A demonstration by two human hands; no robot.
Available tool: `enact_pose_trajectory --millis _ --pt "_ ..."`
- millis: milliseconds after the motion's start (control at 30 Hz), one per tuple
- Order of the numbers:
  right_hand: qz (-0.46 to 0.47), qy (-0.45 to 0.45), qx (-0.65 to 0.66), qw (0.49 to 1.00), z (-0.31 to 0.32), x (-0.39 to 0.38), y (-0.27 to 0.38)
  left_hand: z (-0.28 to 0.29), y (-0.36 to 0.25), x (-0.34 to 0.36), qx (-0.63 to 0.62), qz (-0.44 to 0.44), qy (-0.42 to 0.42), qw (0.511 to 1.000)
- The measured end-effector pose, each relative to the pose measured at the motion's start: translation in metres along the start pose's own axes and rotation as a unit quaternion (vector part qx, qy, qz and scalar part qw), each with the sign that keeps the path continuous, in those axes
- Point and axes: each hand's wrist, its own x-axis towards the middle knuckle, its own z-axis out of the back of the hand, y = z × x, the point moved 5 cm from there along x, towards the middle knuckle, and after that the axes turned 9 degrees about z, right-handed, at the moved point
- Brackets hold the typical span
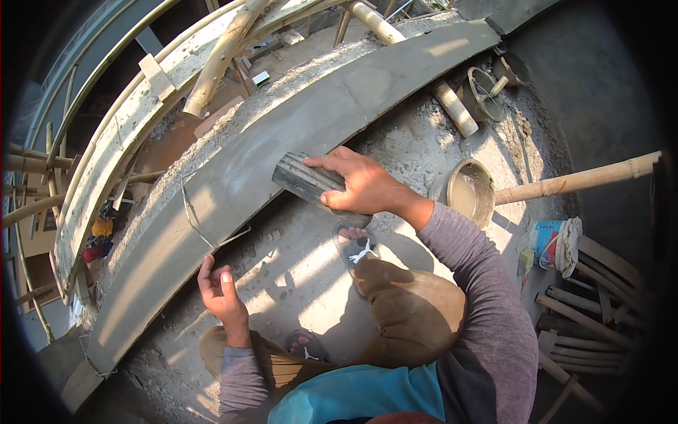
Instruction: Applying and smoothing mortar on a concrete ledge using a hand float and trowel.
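My right hand (353, 182) grips a dark grey, ridged block-shaped tool (304, 185), held at the lower edge of a long curved band of grey, smoothed cement (318, 106) in the upper middle. My left hand (224, 297) is raised lower left, palm up with fingers loosely bent and apart, holding nothing, close to the band's edge. A bent metal rod clamp (189, 212) lies across the band just above my left fingers. My two sandalled feet rest on the dusty floor (296, 279) below.
Upper left, curved timber formwork (120, 120) stands on bamboo poles (212, 78). Right of my hands are a bucket of grey liquid (470, 191), a long bamboo pole (579, 180), more buckets (480, 92), a white pail (554, 244) and a pile of wooden sticks (586, 311).
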Motion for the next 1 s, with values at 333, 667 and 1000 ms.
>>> enact_pose_trajectory --millis 333,667,1000 --pt "-0.111 -0.342 -0.065 0.931 0.108 -0.044 -0.159 0.003 -0.003 0.001 -0.015 0.049 0.006 0.999" --pt "-0.116 -0.292 -0.235 0.920 0.068 -0.033 -0.172 -0.002 0.000 0.005 0.035 0.028 0.010 0.999" --pt "-0.154 -0.328 -0.241 0.901 0.107 -0.082 -0.168 -0.009 0.003 0.008 0.001 0.055 -0.024 0.998"
